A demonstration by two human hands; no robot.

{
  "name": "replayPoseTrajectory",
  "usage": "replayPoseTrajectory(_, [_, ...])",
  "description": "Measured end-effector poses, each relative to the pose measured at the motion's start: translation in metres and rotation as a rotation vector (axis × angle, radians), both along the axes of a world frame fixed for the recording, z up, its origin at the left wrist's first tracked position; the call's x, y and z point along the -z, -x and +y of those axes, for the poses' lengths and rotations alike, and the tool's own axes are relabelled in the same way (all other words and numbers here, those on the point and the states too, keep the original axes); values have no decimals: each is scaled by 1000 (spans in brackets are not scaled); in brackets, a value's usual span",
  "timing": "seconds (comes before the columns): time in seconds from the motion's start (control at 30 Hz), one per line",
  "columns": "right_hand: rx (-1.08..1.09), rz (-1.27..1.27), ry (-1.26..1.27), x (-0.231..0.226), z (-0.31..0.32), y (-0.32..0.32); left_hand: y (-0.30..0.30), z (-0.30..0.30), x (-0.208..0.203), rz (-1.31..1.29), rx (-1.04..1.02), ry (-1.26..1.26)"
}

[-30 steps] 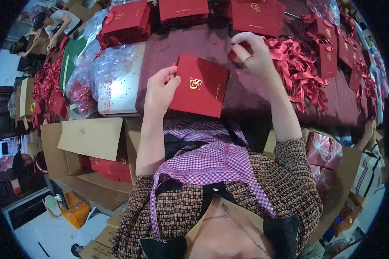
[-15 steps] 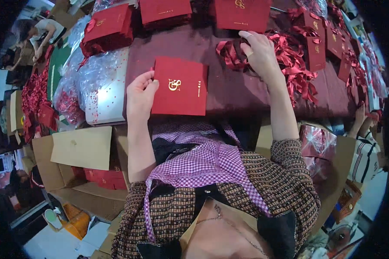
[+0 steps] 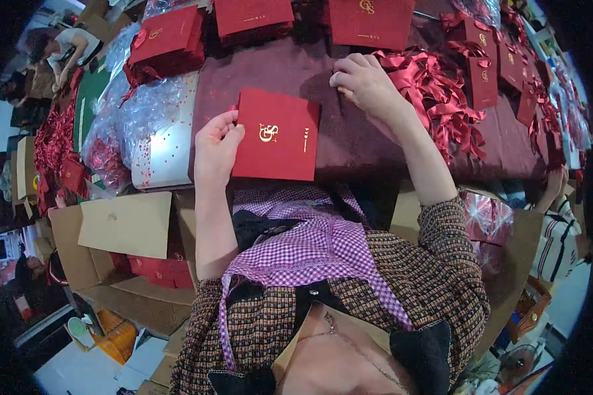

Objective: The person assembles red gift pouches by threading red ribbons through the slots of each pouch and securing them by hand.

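Observation:
A flat red gift bag (image 3: 280, 141) with gold lettering lies on the dark red tablecloth in front of me. My left hand (image 3: 216, 141) pinches its left edge between thumb and fingers, where a bit of red ribbon shows. To the right and slightly farther off, my right hand (image 3: 369, 85) is raised over the cloth with its fingers curled in. Whatever those fingers may hold is hidden from this view. Just beyond that hand spreads a loose heap of shiny red ribbons (image 3: 435, 95).
Stacks of red bags (image 3: 254, 16) line the far side. More ribboned bags (image 3: 483, 79) lie at right. Clear plastic wrapping (image 3: 153, 102) rests on a white surface at left. Open cartons (image 3: 125, 289) stand below the table edge. Other people (image 3: 72, 52) work at both sides.
My right hand has moved left from the ribbon heap, its fingers curling in. The ribbon loops beside it no longer show there. My left hand keeps its pinch; the bag has barely shifted.

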State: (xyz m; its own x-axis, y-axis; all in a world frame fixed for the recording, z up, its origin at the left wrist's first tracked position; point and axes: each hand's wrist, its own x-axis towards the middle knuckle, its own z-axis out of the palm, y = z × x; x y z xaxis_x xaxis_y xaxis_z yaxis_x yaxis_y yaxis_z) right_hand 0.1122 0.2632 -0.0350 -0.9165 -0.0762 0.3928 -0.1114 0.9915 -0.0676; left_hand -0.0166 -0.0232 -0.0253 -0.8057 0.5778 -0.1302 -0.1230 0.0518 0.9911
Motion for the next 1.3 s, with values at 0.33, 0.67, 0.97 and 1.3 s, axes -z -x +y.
replayPoseTrajectory(0.33, [169, 164, 1118, -33, -31, 17, 2, 3, 8, 9, 31, -1])
replayPoseTrajectory(0.67, [59, -46, 459, -14, -39, 7, 6, -6, 13, 64, -12, 92])
replayPoseTrajectory(0.97, [-180, -96, 416, -8, -33, -1, 4, -13, 8, 29, -33, 65])
replayPoseTrajectory(1.3, [-29, 64, 604, -19, -54, 5, 4, -6, 15, 149, -43, 86])
